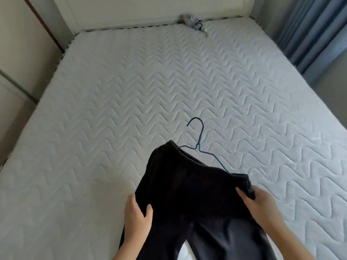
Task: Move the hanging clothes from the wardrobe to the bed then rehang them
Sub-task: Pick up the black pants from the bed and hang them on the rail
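Observation:
Black trousers (189,188) lie with the waistband up on the white quilted mattress (150,87), their legs hanging over the near edge. A thin blue wire hanger (200,143) sits inside the waistband, its hook pointing up the bed and its lower part hidden by the cloth. My left hand (137,216) grips the trousers' left side, thumb on top. My right hand (257,201) grips the right end of the waistband.
A small grey crumpled cloth (193,22) lies at the head of the bed against the white headboard (150,10). Blue curtains (315,29) hang at the right. Pale wardrobe panels (20,53) run along the left side.

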`<action>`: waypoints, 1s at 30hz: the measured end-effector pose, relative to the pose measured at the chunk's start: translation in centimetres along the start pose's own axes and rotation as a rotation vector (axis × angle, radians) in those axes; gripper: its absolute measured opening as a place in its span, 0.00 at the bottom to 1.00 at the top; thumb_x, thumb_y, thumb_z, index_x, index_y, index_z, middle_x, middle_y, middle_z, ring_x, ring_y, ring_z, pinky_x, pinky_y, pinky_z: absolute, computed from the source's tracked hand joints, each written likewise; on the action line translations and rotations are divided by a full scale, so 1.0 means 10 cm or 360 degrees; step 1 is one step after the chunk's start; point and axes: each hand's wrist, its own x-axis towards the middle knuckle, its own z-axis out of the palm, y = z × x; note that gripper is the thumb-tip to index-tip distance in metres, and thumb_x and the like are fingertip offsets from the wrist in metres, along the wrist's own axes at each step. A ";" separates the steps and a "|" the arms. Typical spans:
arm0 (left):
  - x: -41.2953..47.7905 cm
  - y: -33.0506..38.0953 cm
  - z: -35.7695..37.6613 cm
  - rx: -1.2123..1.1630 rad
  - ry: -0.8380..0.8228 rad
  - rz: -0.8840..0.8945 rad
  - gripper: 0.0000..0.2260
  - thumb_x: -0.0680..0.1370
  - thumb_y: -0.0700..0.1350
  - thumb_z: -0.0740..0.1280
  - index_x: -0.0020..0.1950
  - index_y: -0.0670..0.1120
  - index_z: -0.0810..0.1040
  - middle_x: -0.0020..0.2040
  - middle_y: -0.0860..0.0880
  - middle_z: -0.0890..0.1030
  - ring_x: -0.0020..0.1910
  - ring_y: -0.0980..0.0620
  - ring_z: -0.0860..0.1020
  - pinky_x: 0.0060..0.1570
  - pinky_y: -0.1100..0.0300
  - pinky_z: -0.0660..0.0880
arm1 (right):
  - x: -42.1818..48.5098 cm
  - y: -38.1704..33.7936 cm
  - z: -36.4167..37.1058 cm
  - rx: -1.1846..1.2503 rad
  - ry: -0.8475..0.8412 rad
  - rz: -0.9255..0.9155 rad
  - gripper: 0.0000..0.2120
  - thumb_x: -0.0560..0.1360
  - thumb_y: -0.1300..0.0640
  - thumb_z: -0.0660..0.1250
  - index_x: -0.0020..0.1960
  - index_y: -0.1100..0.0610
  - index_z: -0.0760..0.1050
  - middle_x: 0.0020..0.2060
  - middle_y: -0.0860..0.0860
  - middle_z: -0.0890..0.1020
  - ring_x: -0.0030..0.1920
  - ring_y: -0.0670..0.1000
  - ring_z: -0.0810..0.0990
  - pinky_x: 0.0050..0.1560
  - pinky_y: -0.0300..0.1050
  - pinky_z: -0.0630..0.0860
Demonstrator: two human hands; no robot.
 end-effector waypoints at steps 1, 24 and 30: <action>-0.06 0.15 -0.13 -0.0017 0.0024 0.0061 0.29 0.77 0.43 0.63 0.73 0.39 0.54 0.74 0.40 0.60 0.73 0.44 0.59 0.71 0.52 0.59 | -0.15 -0.10 -0.15 -0.0001 -0.0006 -0.0025 0.13 0.74 0.54 0.66 0.31 0.55 0.73 0.25 0.49 0.75 0.29 0.47 0.73 0.31 0.41 0.67; -2.23 0.40 -2.17 -0.0565 0.0518 0.0308 0.07 0.75 0.46 0.66 0.39 0.46 0.75 0.36 0.49 0.78 0.39 0.50 0.76 0.36 0.61 0.69 | -1.90 -1.12 -1.47 -0.0507 -0.0291 -0.0934 0.07 0.72 0.51 0.68 0.40 0.54 0.75 0.34 0.55 0.81 0.38 0.55 0.80 0.41 0.50 0.75; -3.10 -0.02 -2.50 -0.0657 0.1001 0.0185 0.08 0.76 0.47 0.65 0.40 0.43 0.75 0.35 0.48 0.78 0.37 0.51 0.75 0.35 0.61 0.68 | -2.16 -1.34 -0.90 -0.0776 -0.0428 -0.1250 0.11 0.73 0.49 0.66 0.41 0.57 0.72 0.34 0.51 0.79 0.38 0.52 0.78 0.41 0.48 0.73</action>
